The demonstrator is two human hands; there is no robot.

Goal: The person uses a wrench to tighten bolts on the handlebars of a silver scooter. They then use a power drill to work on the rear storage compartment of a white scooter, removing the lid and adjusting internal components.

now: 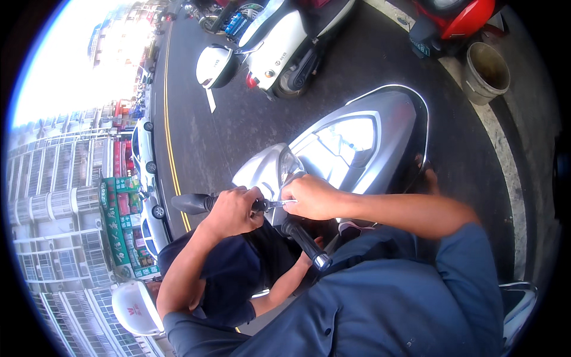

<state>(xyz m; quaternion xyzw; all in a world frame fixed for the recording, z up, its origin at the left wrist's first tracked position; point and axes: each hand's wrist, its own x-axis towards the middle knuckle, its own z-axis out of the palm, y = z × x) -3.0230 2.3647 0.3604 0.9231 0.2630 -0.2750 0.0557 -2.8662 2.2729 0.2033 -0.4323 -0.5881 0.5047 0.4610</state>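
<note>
Two hands, half-hidden wrench, perhaps.

The shiny bit by the right hand is too small to name. The red scooter is cut off.

We see an outdoor street with dark asphalt, where a double yellow line runs along the left and a broad pale stripe curves along the right. Beyond the yellow line we find parked cars, green shop signs and a pale building with many windows. Very bright sky fills the upper left.
</note>
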